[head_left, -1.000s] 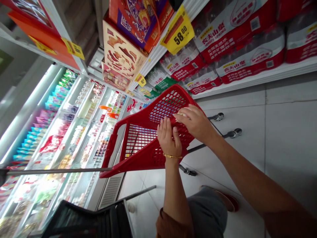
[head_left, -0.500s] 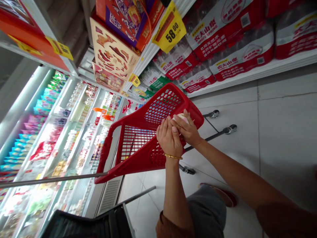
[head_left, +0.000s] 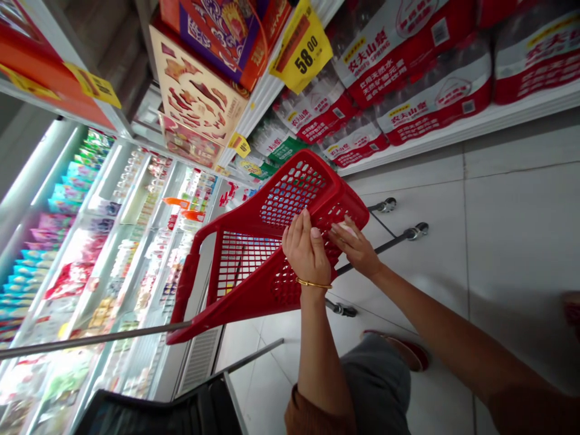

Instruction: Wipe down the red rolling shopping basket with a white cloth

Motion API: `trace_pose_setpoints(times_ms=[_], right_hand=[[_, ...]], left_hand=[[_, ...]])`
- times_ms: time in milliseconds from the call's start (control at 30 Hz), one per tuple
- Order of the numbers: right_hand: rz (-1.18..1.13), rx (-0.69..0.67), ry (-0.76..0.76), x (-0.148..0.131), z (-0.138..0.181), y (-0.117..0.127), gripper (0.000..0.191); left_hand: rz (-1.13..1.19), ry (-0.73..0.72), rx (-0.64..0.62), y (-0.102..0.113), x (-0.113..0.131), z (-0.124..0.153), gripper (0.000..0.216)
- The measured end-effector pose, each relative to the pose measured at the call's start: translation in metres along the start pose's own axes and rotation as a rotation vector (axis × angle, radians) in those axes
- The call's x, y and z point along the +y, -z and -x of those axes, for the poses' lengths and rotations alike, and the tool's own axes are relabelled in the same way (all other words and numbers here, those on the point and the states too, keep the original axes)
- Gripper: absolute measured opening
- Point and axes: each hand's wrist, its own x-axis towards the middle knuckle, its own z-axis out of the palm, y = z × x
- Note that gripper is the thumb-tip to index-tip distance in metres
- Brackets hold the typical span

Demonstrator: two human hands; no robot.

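A red plastic basket (head_left: 254, 266) with latticed walls stands tilted on a wheeled metal frame (head_left: 417, 231). My left hand (head_left: 306, 251), a gold bracelet at its wrist, grips the basket's near wall, fingers pressed together over the edge. My right hand (head_left: 357, 248) is just to its right. It pinches a small white wad (head_left: 348, 228), perhaps a cloth or tissue, against the outside of the same wall. The wad is mostly hidden under the fingers.
Shrink-wrapped packs of bottled water (head_left: 408, 109) fill a low shelf beyond the basket, under a yellow 58.00 price tag (head_left: 301, 48) and gift boxes (head_left: 199, 90). A lit chilled case (head_left: 90, 241) runs along the left. A black basket (head_left: 158, 411) and my red shoe (head_left: 403, 356) lie below.
My right hand has slid down and to the right along the basket's wall with the white wad, away from my left hand. The left hand has kept its hold.
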Motion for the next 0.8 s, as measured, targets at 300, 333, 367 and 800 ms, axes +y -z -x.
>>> trace_pose_setpoints(times_ms=[300, 333, 367, 800], right_hand=[[0.097, -0.089, -0.057, 0.017, 0.032, -0.009, 0.029], [0.116, -0.079, -0.078, 0.016, 0.029, -0.012, 0.027], [0.139, -0.067, -0.092, 0.016, 0.027, -0.014, 0.028], [0.083, 0.175, 0.029, -0.010, -0.024, 0.001, 0.050]], left_hand=[[0.011, -0.008, 0.004, 0.000, -0.001, -0.001, 0.050], [0.010, -0.005, 0.003, -0.001, 0.000, -0.001, 0.051], [0.009, -0.004, 0.004, -0.001, 0.000, -0.001, 0.051], [0.009, 0.018, -0.013, 0.000, 0.005, -0.001, 0.052]])
